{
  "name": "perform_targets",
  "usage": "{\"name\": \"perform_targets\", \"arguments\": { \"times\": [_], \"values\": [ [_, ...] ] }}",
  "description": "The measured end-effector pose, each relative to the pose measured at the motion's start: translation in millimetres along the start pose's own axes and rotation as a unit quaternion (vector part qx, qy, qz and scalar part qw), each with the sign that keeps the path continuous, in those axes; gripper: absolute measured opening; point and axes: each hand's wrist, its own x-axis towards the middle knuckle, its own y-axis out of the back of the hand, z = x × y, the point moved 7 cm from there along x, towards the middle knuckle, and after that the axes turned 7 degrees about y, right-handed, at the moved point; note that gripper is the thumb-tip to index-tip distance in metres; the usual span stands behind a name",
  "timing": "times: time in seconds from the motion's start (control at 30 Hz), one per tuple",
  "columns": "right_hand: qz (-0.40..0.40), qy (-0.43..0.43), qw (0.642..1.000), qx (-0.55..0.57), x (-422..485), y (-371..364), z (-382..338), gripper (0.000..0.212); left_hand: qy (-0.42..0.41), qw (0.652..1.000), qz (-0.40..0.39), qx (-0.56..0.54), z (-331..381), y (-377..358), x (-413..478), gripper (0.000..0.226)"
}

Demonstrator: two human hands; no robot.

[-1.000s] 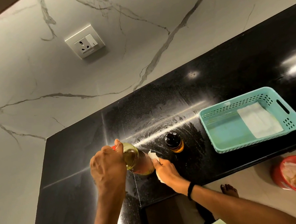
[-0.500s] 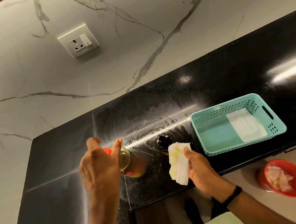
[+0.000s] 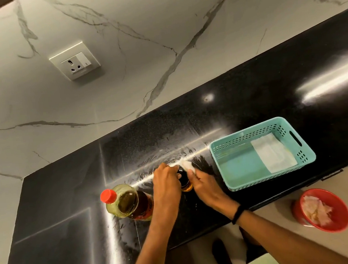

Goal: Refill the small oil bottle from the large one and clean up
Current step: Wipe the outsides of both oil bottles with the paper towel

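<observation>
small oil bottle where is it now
In head view the small oil bottle stands on the counter between left hand and right hand, right of the large bottle, left of the teal basket.

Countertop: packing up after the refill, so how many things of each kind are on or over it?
Bottles: 2, large clear red-capped oil bottle, small dark oil bottle.
Baskets: 1, teal perforated plastic basket.
Tissues: 2, folded white tissue in the basket, white tissue in the right hand.
Total: 5.
</observation>
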Motion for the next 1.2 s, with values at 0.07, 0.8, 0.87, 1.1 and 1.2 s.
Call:
{"name": "perform_targets", "arguments": {
  "times": [0.07, 0.8, 0.87, 1.1, 1.2],
  "values": [
    [-0.024, 0.043, 0.998, 0.025, 5.1, -14.9, -4.3, 0.044, -0.002, 1.000, 0.002, -0.005, 1.7, 1.3, 1.7, 0.017],
    [-0.013, -0.195, 0.884, 0.425, -22.4, -44.4, 22.4, 0.081, 0.017, 0.999, -0.003, -0.027, -4.9, -6.9, 15.0, 0.012],
    [0.011, -0.240, 0.845, 0.478, -16.3, -48.5, 15.5, 0.082, 0.020, 1.000, -0.008, -0.011, -7.6, -9.9, 16.8, 0.012],
    [0.079, -0.399, 0.692, 0.597, 25.9, -51.2, -1.2, 0.089, 0.035, 0.998, -0.052, -0.017, -9.9, -13.5, 26.9, 0.016],
    [0.086, -0.411, 0.685, 0.596, 28.8, -53.5, -2.9, 0.091, 0.073, 0.995, -0.067, -0.030, -12.8, -14.8, 26.5, 0.018]
  ]
}}
